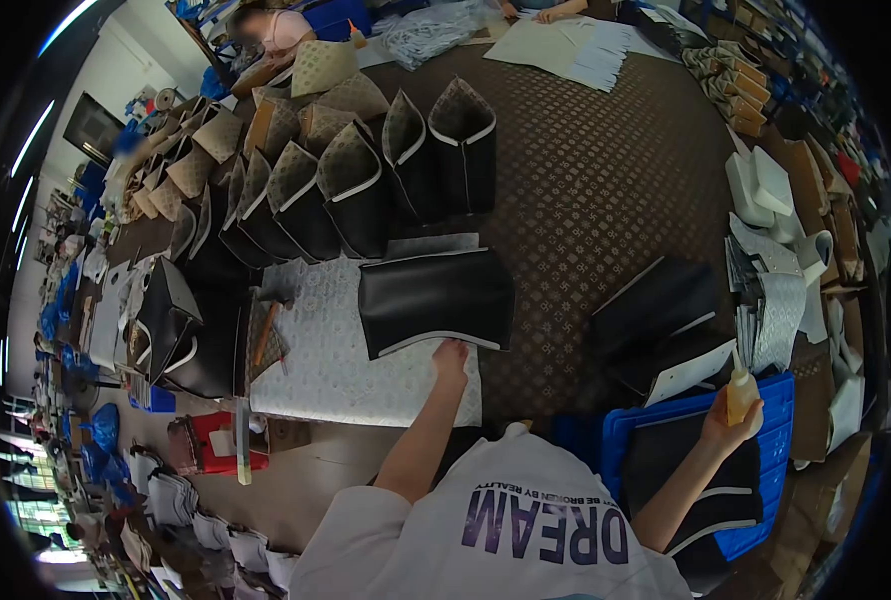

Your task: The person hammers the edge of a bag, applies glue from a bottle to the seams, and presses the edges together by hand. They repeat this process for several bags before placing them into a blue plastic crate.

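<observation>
A black leather bag body [436,295] lies flat on the white patterned sheet at the table's near side, its pale-edged rim towards me. My left hand [451,358] is closed on that near rim, with the fingertips partly hidden. Off to the right, my right hand [734,415] is wrapped round a small squeeze bottle [741,388] of yellowish liquid. The bottle stands upright in the hand, its nozzle pointing up. Beneath that hand is a blue crate [778,440] with black leather pieces in it.
Several open black bag bodies [351,190] stand in a row beyond the sheet. A wooden-handled tool [266,335] lies on the left. More black pieces [656,310] lie on the right, near stacked pale parts [771,300]. Across the table a person [284,32] sits.
</observation>
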`<state>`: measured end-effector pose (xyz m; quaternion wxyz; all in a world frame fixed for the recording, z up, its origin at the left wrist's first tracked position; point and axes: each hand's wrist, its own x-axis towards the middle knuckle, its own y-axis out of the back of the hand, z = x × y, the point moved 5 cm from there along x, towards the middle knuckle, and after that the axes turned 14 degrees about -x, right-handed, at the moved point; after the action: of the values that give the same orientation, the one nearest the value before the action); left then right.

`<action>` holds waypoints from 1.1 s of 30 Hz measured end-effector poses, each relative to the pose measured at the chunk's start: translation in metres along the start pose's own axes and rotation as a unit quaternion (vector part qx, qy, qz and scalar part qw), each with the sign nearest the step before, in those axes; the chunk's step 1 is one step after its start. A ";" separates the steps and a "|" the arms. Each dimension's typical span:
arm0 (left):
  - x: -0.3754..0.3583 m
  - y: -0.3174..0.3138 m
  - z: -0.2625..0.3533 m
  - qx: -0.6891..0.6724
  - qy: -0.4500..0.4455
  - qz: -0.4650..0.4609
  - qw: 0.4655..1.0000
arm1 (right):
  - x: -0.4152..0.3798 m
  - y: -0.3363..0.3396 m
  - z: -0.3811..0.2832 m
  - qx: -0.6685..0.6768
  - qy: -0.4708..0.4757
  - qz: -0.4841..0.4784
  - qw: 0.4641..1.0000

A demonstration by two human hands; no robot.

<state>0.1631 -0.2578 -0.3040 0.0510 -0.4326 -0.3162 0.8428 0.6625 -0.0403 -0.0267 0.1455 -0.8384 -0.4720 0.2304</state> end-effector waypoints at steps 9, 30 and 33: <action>0.013 -0.037 0.004 -0.011 0.030 0.058 0.998 | -0.016 -0.005 -0.006 -0.031 0.009 -0.001 0.999; -0.203 -0.176 0.187 -0.173 0.059 -0.469 0.864 | -0.093 -0.141 0.027 -0.081 0.037 -0.133 0.987; -0.181 -0.179 0.197 -0.192 0.025 -0.389 0.901 | -0.110 -0.171 0.012 -0.129 0.114 -0.183 0.968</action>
<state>0.0925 -0.2770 0.0093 0.2987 -0.2969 -0.6139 0.6677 0.4826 -0.0467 0.0693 0.1288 -0.7703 -0.6233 0.0397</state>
